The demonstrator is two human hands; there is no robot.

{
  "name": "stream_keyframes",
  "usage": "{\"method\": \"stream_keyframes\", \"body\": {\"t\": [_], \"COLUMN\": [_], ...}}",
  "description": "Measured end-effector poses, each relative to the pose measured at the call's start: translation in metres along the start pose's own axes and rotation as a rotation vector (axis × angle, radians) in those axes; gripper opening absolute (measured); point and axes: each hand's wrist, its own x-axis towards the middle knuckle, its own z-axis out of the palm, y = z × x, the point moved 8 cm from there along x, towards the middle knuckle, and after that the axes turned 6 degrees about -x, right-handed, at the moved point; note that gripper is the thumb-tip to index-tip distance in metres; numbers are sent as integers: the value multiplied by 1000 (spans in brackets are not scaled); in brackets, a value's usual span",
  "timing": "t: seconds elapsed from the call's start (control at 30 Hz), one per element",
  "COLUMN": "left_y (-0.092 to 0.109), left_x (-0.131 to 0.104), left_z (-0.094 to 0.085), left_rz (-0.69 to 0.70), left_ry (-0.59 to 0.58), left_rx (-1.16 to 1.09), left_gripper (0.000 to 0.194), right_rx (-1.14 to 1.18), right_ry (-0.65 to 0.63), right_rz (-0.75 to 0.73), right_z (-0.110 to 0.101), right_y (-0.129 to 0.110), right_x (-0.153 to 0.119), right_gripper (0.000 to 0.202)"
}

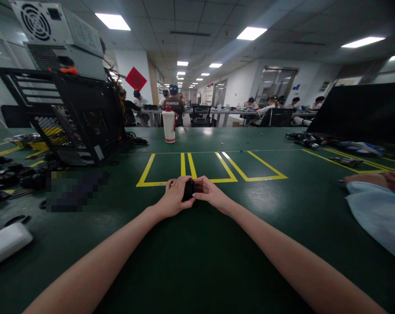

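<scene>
I view the left hand [175, 198] clamped around a black object [189, 190]; the right hand [213, 195] grips its right side. The object is at the near edge of yellow tape outlines [268, 178] on the green table [190, 261]. A white cup [169, 126] stands beyond.

The bare left forearm [105, 256] and bare right forearm [279, 249] angled inward, the bare left hand [173, 197] curled palm-down beside the bare, bent-fingered right hand [211, 193].
</scene>
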Motion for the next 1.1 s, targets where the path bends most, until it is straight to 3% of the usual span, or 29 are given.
{"method": "stream_keyframes", "body": {"t": [0.2, 0.43, 0.83, 1.0, 1.1], "left_y": [1, -4, -1, 3, 5], "left_x": [0, 1, 1, 1, 0], "left_z": [0, 3, 1, -2, -3], "left_rz": [2, 6, 4, -11, -9], "left_ry": [-9, 32, 7, -8, -6], "left_rx": [8, 22, 1, 3, -2], "left_gripper": [53, 55, 53, 52, 52], "right_rx": [18, 23, 22, -32, -37], "right_ry": [-22, 54, -32, 50, 72], "right_rz": [-25, -7, -47, -40, -26], "right_z": [0, 0, 2, -1, -2], "right_y": [4, -2, -2, -5, -3], "right_x": [2, 1, 1, -1, 0], "right_gripper": [38, 26, 33, 23, 29]}}
